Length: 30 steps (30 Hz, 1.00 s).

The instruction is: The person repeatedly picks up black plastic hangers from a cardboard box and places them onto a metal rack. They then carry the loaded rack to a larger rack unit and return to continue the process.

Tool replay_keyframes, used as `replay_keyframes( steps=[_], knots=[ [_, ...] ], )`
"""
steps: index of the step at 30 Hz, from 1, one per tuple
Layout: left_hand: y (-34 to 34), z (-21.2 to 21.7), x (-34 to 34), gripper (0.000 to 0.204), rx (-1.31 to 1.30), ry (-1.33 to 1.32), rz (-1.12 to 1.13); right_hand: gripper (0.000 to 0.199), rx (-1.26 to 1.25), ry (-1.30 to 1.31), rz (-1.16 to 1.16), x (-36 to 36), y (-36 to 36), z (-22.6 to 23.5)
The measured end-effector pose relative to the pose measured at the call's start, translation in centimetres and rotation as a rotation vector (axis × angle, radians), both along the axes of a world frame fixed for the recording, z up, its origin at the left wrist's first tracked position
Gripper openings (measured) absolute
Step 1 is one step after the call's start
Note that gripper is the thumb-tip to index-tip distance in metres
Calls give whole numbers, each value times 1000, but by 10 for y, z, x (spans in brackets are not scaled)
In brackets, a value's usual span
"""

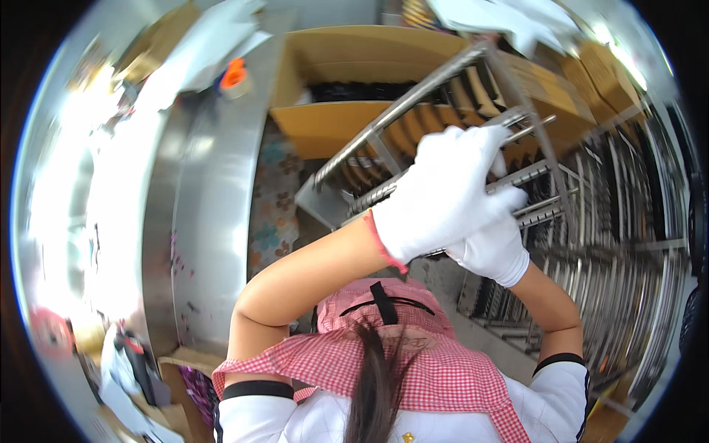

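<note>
Both my hands wear white gloves and cross in front of me over a metal rack. My left hand is on top, its thumb spread away from its fingers, the fingertips near a thin metal rod at the rack's right end. Partly covered by it, my right hand lies just below; its fingers are hidden. Curved brown and black strips sit in a row along the rack's bars. Whether either hand touches the rod cannot be made out.
Behind the rack stands an open cardboard box with dark contents. To the left runs a metal counter bearing an orange tape dispenser. More racks crowd the right side, packed with rods. Cartons are stacked at the far right.
</note>
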<state>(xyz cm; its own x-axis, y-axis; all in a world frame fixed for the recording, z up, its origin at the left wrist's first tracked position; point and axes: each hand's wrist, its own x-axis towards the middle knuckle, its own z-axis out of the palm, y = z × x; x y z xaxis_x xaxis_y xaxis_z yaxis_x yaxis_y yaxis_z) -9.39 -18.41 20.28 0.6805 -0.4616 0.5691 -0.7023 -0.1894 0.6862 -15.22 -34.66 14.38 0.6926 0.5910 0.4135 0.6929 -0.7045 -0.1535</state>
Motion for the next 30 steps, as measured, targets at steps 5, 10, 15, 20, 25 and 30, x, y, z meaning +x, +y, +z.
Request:
replay_keyframes(
  steps=[5, 10, 15, 20, 25, 30],
  knots=[
    [165, 7, -55, 33, 13, 142, 356, 31, 31, -391, 313, 35, 86, -23],
    [232, -33, -144, 16, -478, 647, 740, 94, 1110, 979, 554, 41, 213, -51],
    [266, -94, -190, 13, -756, 464, 778, 58, 1235, 1910, 867, 71, 320, -33],
    [287, -133, -202, 39, -1077, 335, 806, 50, 1084, 2009, 610, 63, 403, -48],
    [313, -137, -210, 18, -443, 186, 1235, 52, 970, 1755, 754, 73, 423, -31],
    [301, -171, -223, 42, -1214, 408, 910, 62, 792, 1780, 750, 93, 388, -37]
  ],
)
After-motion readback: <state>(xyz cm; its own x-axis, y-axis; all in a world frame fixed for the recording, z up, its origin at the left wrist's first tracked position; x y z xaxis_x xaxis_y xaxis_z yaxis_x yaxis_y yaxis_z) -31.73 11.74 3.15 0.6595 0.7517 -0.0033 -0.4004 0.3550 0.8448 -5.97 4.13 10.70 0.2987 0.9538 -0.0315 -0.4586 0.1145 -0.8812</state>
